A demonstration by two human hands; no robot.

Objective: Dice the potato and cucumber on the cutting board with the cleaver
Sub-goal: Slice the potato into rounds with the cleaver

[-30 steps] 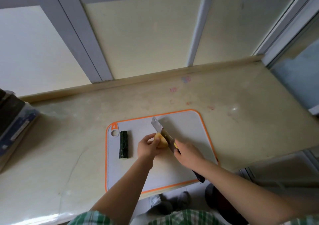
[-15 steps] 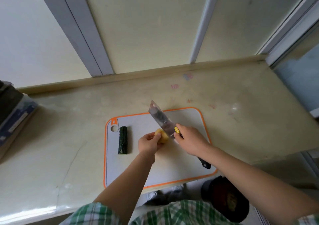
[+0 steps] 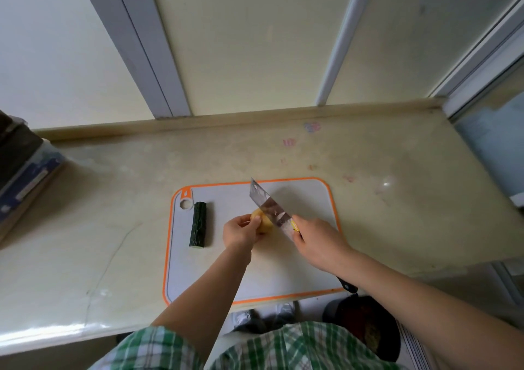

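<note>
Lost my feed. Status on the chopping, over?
Left hand grips potato; right hand holds cleaver, blade at it. Cucumber untouched on cutting board. Nothing blocking.

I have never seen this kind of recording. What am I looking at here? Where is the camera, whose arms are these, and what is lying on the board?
There is no machine here: a person works with bare hands. The camera sits on the person's head and looks down, so both arms enter from the bottom edge. On the pale counter lies a grey cutting board with an orange rim. The left hand holds a yellow potato on the board. The right hand grips a cleaver, its blade slanted over the potato's right side. A dark green piece of cucumber lies untouched at the board's left side.
</note>
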